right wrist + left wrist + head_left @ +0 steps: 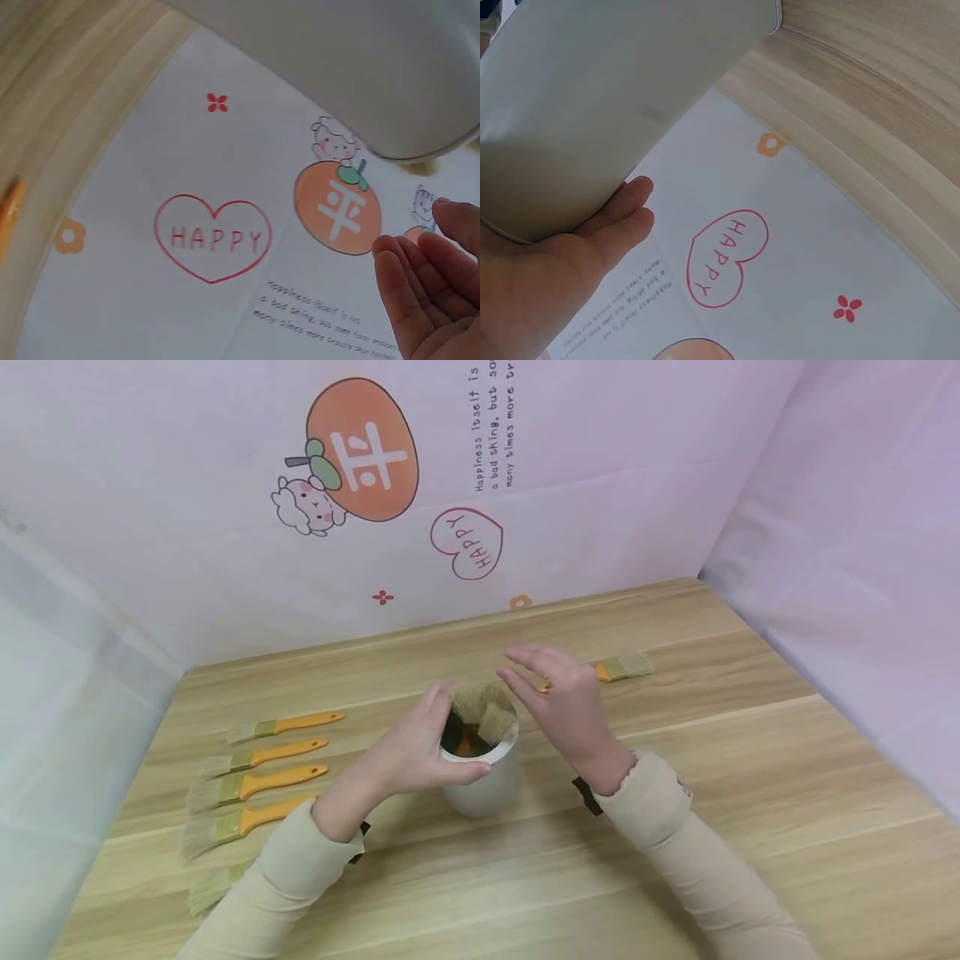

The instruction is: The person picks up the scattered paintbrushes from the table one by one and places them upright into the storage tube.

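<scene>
My left hand [414,745] holds the rim of a white cylindrical container [486,787], its thumb across the near side and its fingers at the far left. In the left wrist view, fingers lie along the container's smooth wall [630,97]. Pale brush bristles [483,706] stick up inside the opening, beside something dark. My right hand [566,710] hovers just right of the rim with nothing in it, thumb and fingers apart. The right wrist view shows those fingers [405,292] below the container's rim [435,156], not touching it.
Several flat paintbrushes with orange handles [281,778] lie in a column on the wooden table [525,893] at left, bristles to the left. The lowest is partly covered by my left sleeve. Behind my right hand lies another paintbrush [626,667]. Printed white cloth [600,493] encloses the table.
</scene>
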Motion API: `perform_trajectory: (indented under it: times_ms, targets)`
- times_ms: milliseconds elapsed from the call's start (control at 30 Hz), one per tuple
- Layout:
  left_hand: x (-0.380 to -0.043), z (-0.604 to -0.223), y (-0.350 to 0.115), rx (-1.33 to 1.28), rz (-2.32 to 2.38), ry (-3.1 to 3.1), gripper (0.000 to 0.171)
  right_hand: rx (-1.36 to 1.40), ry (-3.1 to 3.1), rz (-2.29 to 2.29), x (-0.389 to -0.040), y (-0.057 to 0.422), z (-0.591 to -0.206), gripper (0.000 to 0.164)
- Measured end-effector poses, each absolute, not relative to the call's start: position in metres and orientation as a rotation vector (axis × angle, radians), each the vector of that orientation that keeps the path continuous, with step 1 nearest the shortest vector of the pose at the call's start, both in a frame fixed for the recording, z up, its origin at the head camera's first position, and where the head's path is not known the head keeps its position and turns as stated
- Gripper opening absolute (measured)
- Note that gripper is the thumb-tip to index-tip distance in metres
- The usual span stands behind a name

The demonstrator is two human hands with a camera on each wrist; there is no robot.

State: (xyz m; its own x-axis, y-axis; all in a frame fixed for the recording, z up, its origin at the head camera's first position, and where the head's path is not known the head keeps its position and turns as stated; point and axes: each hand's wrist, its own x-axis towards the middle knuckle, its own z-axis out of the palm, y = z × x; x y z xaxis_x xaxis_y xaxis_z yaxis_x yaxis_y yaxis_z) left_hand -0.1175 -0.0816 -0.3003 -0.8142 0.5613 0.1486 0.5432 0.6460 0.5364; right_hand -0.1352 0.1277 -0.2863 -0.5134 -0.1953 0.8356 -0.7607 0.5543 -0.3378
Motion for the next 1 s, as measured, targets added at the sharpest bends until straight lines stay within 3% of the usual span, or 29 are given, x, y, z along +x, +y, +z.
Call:
perform_trajectory:
  times_ms: [367,1000]
  targets:
    - [-0.118,-0.304,-0.082,0.932,0.915,2.801,0.097,0.658,-2.247,0.928,-0.142,0.135,-0.304,0.013]
    - [-0.119,-0.302,-0.084,0.93,0.912,2.804,0.097,0.503,-2.636,0.894,-0.151,0.128,-0.33,0.019]
